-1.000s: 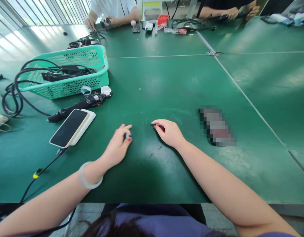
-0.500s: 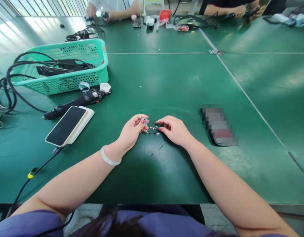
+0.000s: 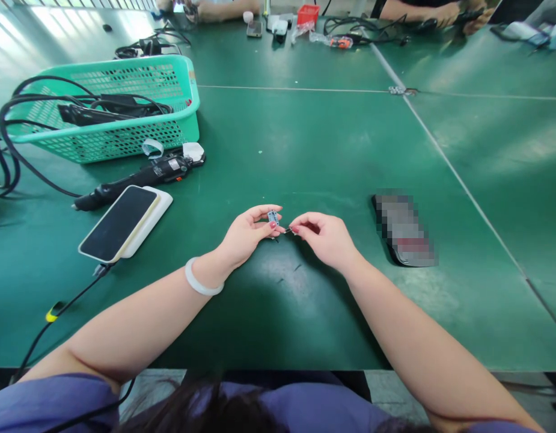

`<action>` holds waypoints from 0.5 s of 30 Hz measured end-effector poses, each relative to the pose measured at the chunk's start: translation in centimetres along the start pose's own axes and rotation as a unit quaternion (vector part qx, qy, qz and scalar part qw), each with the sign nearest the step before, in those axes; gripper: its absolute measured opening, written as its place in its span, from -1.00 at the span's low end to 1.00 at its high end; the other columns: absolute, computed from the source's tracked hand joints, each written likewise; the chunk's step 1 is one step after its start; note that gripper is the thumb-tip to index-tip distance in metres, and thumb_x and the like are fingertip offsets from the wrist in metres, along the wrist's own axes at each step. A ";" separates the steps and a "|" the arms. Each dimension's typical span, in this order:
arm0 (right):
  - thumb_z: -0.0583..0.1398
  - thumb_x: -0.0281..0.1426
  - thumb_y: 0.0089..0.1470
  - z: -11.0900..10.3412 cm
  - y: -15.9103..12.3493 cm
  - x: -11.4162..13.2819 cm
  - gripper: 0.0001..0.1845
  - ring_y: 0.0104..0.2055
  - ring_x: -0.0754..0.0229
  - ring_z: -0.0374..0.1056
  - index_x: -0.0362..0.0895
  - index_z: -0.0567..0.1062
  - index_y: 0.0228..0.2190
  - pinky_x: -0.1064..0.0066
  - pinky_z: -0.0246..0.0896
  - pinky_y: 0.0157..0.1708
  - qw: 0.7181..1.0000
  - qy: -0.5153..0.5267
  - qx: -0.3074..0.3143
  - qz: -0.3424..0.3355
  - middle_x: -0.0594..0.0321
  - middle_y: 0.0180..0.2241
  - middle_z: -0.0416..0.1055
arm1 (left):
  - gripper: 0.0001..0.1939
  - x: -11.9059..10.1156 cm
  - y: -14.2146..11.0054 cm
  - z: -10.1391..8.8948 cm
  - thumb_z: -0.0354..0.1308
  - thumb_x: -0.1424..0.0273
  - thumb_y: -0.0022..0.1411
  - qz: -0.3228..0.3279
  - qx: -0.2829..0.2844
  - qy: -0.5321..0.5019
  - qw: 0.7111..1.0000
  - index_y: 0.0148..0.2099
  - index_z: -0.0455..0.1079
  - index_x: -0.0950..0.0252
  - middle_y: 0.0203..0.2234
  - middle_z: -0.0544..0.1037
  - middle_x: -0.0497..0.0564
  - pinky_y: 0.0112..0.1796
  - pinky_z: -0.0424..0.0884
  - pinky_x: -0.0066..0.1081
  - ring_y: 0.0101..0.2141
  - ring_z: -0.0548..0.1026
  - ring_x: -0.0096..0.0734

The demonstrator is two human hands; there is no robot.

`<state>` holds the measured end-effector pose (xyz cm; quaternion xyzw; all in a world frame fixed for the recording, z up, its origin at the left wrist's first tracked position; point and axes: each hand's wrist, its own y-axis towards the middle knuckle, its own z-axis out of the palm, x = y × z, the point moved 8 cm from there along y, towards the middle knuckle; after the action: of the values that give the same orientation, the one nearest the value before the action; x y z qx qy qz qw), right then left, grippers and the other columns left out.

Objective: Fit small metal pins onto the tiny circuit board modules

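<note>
My left hand [image 3: 246, 237] is closed, holding a small grey-blue rectangular part [image 3: 273, 217] with dark marks between thumb and fingers. Close beside it, my right hand [image 3: 326, 239] pinches a tiny pale metal piece [image 3: 288, 230] between thumb and forefinger. The piece sits in the narrow gap between the two hands, near the left fingertips; whether it touches the grey-blue part I cannot tell. Some tiny dark bits lie on the green table [image 3: 305, 325] under and in front of the hands, partly hidden by the fingers.
On the left are a green basket [image 3: 124, 129] of black cables, a black electric screwdriver [image 3: 146, 175] and a phone [image 3: 119, 224] on a white block. A blurred-out dark phone-like object [image 3: 404, 231] lies to the right. Co-workers' arms rest across the table beside a red box [image 3: 308, 14].
My right hand has picked up the small metal piece from the table. My left hand has turned the grey-blue part more into view and moved slightly right. The camera view has shifted slightly.
</note>
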<state>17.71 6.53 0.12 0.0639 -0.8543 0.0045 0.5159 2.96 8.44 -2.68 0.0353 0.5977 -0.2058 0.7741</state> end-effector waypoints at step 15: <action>0.46 -0.20 -0.46 2.9 0.0 -1.4 -0.60 -0.69 0.48 0.00 -0.16 0.48 -0.59 0.52 -0.24 -0.69 0.889 0.425 -0.035 0.169 0.39 -0.68 0.32 | -0.58 -0.2 -0.4 1.2 0.29 0.51 0.01 0.020 0.039 0.064 0.997 -0.02 0.45 0.32 -0.41 0.59 -0.02 -0.18 0.49 -0.36 -0.36 0.58 -0.44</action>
<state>15.80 6.42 -2.52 -0.1071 -0.5513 0.0887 0.8227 3.89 7.71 -2.07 0.0907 0.6365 -0.2113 0.7362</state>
